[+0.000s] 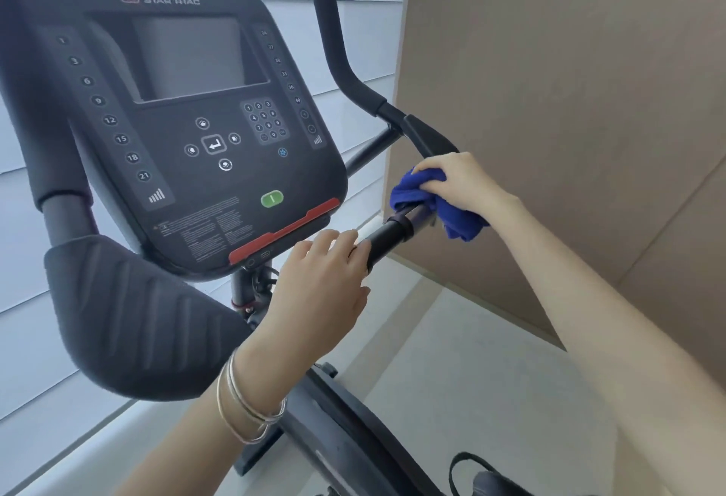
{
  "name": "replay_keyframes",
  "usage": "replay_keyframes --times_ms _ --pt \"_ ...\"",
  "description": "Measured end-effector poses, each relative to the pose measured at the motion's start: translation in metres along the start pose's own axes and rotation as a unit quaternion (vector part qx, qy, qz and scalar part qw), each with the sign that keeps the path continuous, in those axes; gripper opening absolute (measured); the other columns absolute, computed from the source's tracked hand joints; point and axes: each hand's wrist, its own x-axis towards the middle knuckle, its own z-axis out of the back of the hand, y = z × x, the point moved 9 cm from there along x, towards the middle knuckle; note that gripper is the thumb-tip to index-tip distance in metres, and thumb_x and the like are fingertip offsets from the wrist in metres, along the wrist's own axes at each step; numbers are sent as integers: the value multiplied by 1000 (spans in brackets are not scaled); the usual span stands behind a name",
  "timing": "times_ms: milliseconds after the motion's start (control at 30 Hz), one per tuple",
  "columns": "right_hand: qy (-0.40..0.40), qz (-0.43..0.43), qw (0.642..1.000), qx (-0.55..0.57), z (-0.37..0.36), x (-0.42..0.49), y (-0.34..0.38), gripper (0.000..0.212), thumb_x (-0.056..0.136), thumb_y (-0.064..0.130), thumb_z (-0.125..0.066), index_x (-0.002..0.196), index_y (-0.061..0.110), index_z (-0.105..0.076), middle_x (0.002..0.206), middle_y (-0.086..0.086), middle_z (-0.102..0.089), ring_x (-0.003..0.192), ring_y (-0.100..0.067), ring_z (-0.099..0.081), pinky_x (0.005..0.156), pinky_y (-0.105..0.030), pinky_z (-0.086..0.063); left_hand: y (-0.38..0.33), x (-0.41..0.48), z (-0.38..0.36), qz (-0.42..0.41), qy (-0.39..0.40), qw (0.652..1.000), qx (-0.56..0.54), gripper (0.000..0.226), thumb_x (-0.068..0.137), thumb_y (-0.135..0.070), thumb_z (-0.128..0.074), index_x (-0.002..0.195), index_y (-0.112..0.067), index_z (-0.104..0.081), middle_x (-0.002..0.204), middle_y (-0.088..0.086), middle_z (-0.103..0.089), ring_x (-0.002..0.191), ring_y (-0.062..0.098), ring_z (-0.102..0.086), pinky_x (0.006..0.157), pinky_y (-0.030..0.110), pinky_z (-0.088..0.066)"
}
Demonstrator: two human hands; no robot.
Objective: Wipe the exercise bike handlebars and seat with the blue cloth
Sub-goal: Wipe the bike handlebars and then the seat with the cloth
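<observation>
I am working the handlebar step. My right hand [457, 181] is pressing the bunched cloth [424, 200] around the right handlebar [393, 234], fingers closed over it, near the bar's outer bend. My left hand [326, 279] is bracing the same bar nearer the console [176, 110], fingers curled narrowly around it. The seat is out of view and, I judge, not yet wiped. Next I need to be sliding the cloth along the bar's remaining length.
</observation>
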Motion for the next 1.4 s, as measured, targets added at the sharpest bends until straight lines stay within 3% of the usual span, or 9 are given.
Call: replay_keyframes --times_ms 100,300,400,467,567,733,967,1133,1400 --pt "7 -34 998 -52 -12 -5 10 31 86 10 -48 100 32 -66 108 -5 -63 104 -29 -52 94 -47 -44 2 -9 4 -20 -3 1000 1 40 71 -32 -71 104 -11 -60 103 7 -64 95 30 -59 71 41 -52" --pt "-84 -34 988 124 -8 -88 38 27 88 0 -51 106 14 -67 86 1 -64 74 -8 -61 71 -12 -46 -3 -23 14 -85 -46 995 -16 43 68 -30 -74 105 -9 -62 106 7 -64 104 33 -58 77 40 -50" --pt "-128 -77 978 146 -19 -148 18 27 86 -4 -52 101 11 -69 71 -4 -68 57 -11 -61 62 -17 -50 -16 -34 22 -132 -81 987 -34 42 66 -28 -75 101 -9 -66 103 7 -67 105 32 -59 80 39 -51" --pt "-138 -124 976 112 -34 -193 -8 27 84 -5 -55 100 11 -70 86 -5 -71 65 -13 -61 73 -22 -50 -28 -42 22 -164 -95 981 -44 41 65 -29 -76 100 -9 -68 106 7 -67 109 33 -58 84 40 -51" --pt "-166 -211 960 86 -53 -269 -47 26 83 -2 -61 104 10 -69 102 -3 -69 90 -16 -60 81 -5 -38 -54 -54 5 -206 -89 973 -53 44 64 -34 -78 101 -11 -70 108 7 -68 112 32 -58 86 40 -51" --pt "-189 -324 926 45 -80 -379 -91 28 82 2 -64 107 14 -68 109 -3 -68 102 -24 -58 91 -24 -36 -109 -80 -59 -275 -19 956 -101 46 56 -28 -83 96 -10 -71 102 6 -70 105 30 -63 78 37 -54" --pt "-103 -314 943 -23 -150 -387 -127 29 88 11 -59 115 19 -63 118 1 -62 110 -24 -52 93 -39 -44 -149 -96 -132 -278 56 945 -160 51 50 -20 -85 98 -12 -70 97 3 -71 94 26 -67 71 33 -56" --pt "99 -316 934 -131 -224 -367 -149 40 95 15 -45 132 30 -45 143 5 -41 125 -27 -35 93 -46 -36 -181 -117 -181 -271 109 936 -195 54 44 -13 -84 96 -14 -69 95 0 -70 84 21 -68 65 27 -55" --pt "72 -266 939 -206 -204 -414 -165 42 83 3 -59 118 26 -57 131 3 -56 109 -29 -51 78 -46 -44 -203 -118 -222 -254 171 935 -176 54 46 -10 -82 99 -12 -68 95 3 -71 81 22 -67 61 31 -56"
